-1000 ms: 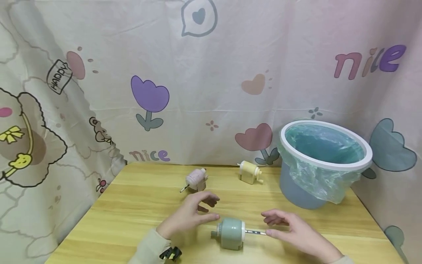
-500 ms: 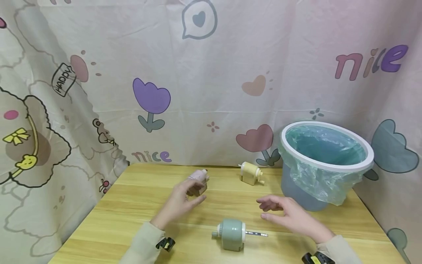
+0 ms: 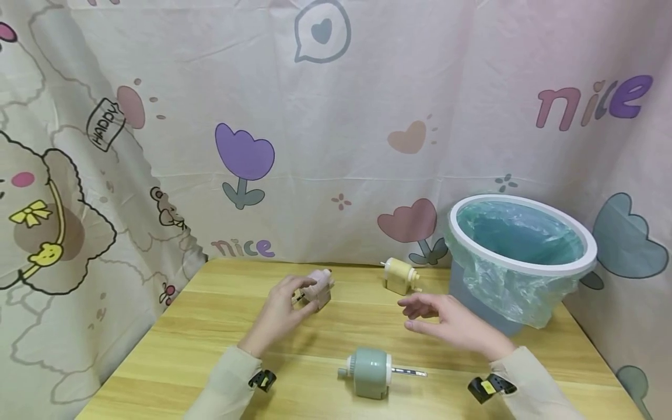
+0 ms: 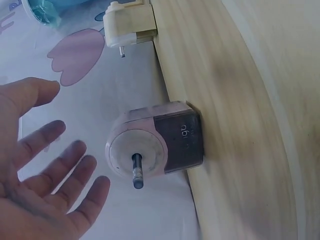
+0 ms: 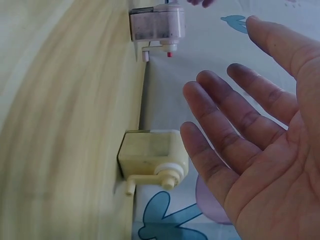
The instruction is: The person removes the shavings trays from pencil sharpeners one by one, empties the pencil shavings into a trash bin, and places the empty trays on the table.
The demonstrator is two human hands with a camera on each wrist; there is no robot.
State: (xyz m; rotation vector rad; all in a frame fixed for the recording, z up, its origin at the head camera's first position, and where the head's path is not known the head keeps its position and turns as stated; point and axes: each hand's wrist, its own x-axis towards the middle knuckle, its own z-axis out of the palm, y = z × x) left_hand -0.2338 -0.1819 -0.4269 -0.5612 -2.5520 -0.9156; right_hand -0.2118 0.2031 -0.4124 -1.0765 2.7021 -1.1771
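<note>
The left hand [image 3: 280, 309] is right next to the pink sharpener [image 4: 140, 135], fingers spread and holding nothing, thumb well apart from the rest; the right hand [image 3: 448, 321] is just as loose, hanging in front of the bin with nothing in it. A second ago both were around the green sharpener [image 3: 370, 373], right fingertips at its pencil [image 3: 412, 372]. Now the green one sits alone at the near side of the table [image 3: 210, 326], pencil poking out to the right, so I'd say it's been let go and the pink one has the attention, though it isn't gripped. Headcount, big to small: one printed backdrop [image 3: 336, 111], one table, one bin [image 3: 464, 286] at the back right with one green liner [image 3: 535, 297] folded over its rim, two hands, three sharpeners (green up front, pink back left of centre, yellow sharpener [image 3: 400, 275] at the back between pink and the bin), each with one crank. Pencils: one in green, one dark pencil [image 4: 137, 172] in pink, plus a thin stub [image 4: 122, 51] on yellow, probably a third, but too small to swear to.
</note>
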